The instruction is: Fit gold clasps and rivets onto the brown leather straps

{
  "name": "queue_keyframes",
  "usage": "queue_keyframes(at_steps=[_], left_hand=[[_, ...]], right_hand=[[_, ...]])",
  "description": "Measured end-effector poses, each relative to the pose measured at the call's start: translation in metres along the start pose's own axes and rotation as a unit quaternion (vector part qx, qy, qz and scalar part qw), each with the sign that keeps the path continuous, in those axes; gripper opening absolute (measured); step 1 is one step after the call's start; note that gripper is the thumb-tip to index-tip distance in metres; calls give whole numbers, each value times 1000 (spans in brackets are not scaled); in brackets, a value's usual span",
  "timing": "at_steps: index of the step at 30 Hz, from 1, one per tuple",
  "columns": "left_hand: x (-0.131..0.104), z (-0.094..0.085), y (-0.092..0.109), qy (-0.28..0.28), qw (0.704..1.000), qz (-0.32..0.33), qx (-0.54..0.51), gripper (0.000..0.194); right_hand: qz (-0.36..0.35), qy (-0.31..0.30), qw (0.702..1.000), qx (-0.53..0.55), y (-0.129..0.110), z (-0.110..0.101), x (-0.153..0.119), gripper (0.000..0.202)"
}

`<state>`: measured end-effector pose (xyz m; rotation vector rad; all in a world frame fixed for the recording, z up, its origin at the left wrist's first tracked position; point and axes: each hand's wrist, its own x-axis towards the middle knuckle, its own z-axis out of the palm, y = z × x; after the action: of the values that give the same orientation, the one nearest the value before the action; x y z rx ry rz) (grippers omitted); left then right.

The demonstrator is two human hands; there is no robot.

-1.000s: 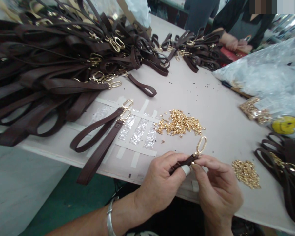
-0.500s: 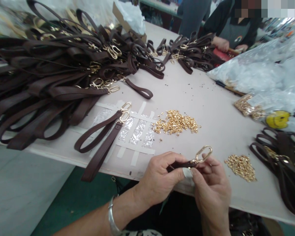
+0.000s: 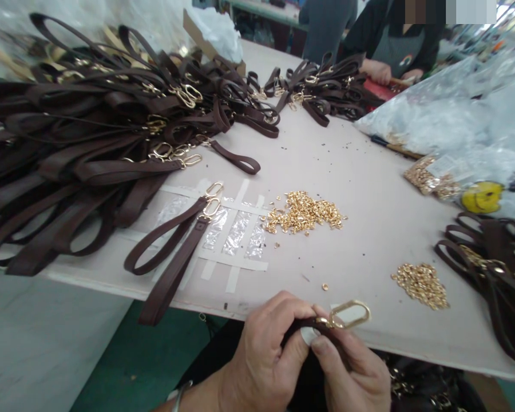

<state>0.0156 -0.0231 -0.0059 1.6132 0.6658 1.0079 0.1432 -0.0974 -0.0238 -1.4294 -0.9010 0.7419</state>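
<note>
Near the table's front edge, my left hand (image 3: 268,349) pinches a dark brown leather wrist strap (image 3: 298,327) close to its metal end. My right hand (image 3: 354,366) grips the same end from the other side, thumb tips nearly meeting. White tape wraps my left thumb. A gold oval clasp (image 3: 349,314) sticks out to the right above my fingers. Most of the strap is hidden by my hands. Beyond them lies a heap of small gold rivet-like pieces (image 3: 304,212), and one loose gold piece (image 3: 325,286). To the right is a second gold pile (image 3: 420,285).
Two straps with clasps (image 3: 175,263) lie left, beside taped clear plastic (image 3: 236,229). A large strap heap (image 3: 90,126) fills the back left; more straps (image 3: 493,274) lie right. Plastic bags (image 3: 459,109) stand at the right. A co-worker's hand (image 3: 377,71) is at the far side.
Both hands have moved down and slightly left with the strap, nearer the table edge. The clasp has tipped to lie flatter. A loose gold piece now shows beyond my hands.
</note>
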Motion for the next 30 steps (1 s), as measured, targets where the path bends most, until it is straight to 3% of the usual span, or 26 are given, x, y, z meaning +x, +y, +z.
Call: queue_keyframes(at_steps=[4, 8, 13, 20, 30], left_hand=[[-1, 3, -3, 25, 1000, -12, 7, 16], [7, 2, 1, 28, 995, -93, -9, 12], [13, 0, 6, 12, 986, -156, -50, 13], [8, -2, 5, -1, 995, -100, -12, 11], [4, -4, 2, 4, 1000, -21, -4, 14]], right_hand=[[30, -15, 999, 0, 5, -1, 1, 34], [86, -24, 993, 82, 7, -3, 11, 26], [79, 26, 983, 163, 1, -2, 17, 21], [47, 13, 993, 110, -4, -2, 13, 18], [-52, -23, 998, -25, -13, 2, 9, 37]])
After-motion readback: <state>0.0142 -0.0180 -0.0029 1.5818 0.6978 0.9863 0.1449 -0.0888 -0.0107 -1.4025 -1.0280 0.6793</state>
